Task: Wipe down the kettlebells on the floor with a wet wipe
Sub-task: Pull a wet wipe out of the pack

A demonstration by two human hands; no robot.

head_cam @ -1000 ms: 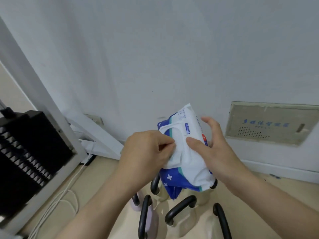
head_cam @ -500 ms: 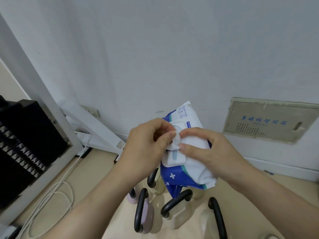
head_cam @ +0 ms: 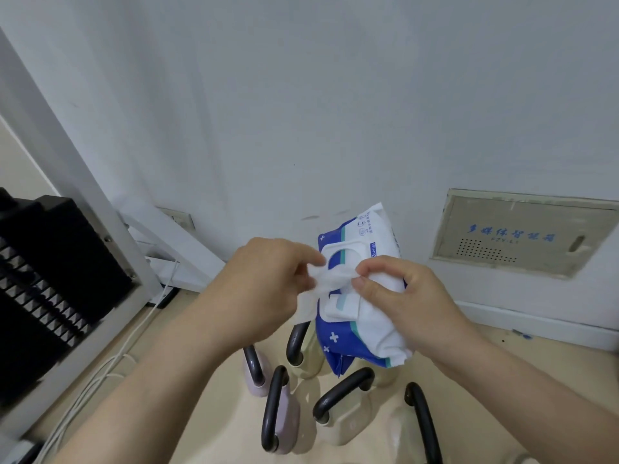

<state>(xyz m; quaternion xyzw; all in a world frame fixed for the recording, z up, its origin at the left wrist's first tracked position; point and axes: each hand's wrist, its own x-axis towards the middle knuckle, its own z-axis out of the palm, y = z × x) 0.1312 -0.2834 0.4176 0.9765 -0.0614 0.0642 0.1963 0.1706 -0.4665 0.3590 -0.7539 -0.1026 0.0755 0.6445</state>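
A blue and white wet wipe pack point(head_cam: 365, 333) is held in front of me above the floor. My right hand point(head_cam: 402, 296) grips the pack, its thumb and fingers at the opening. My left hand point(head_cam: 268, 289) pinches a white wet wipe point(head_cam: 321, 283) that sticks out of the opening, partly drawn out to the left. Below on the floor stand several kettlebells with black handles: a lilac one point(head_cam: 284, 416), a cream one point(head_cam: 345, 420), and another cream one point(head_cam: 418, 426) at the right. More kettlebells sit partly hidden behind the pack.
A black weight stack in a white machine frame point(head_cam: 50, 296) fills the left side, with white cables point(head_cam: 97, 373) on the floor beside it. A white wall point(head_cam: 301, 112) is straight ahead, with a beige panel box point(head_cam: 522, 236) low on the right.
The pack's flap has been opened. My left hand now pulls a wipe out to the left, while my right hand has moved onto the pack at the opening.
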